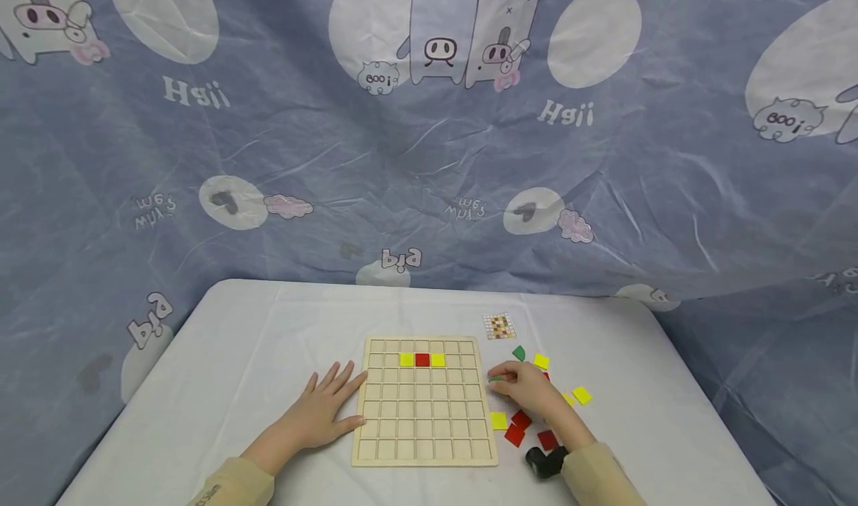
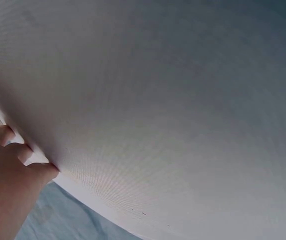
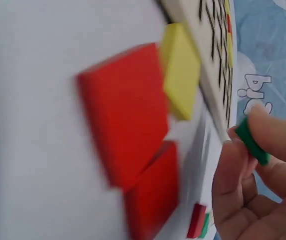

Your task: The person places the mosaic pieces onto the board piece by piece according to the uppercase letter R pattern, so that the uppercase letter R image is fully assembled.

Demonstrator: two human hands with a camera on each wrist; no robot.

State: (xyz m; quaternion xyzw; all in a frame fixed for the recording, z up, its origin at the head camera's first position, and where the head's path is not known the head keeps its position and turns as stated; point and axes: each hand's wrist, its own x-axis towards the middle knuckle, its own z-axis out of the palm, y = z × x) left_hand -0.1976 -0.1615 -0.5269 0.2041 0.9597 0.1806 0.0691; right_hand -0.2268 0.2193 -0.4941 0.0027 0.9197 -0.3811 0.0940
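Observation:
A wooden grid board (image 1: 424, 452) lies on the white table, with a red square tile (image 1: 422, 360) between two yellow tiles (image 1: 407, 359) in its second row from the far edge. My left hand (image 1: 324, 410) rests flat with spread fingers, its fingertips touching the board's left edge. My right hand (image 1: 528, 388) is just right of the board and pinches a small green tile (image 3: 252, 141) between thumb and fingers. Part of that tile is hidden by the fingers. Beneath and around this hand lie loose red tiles (image 3: 125, 115) and a yellow tile (image 3: 181, 71).
A small printed pattern card (image 1: 499, 326) lies beyond the board's far right corner. Near it are a green quarter-round piece (image 1: 519, 352) and a yellow tile (image 1: 541, 361). A black object (image 1: 546, 463) sits by the right wrist. A patterned blue cloth (image 1: 429, 156) hangs behind the table.

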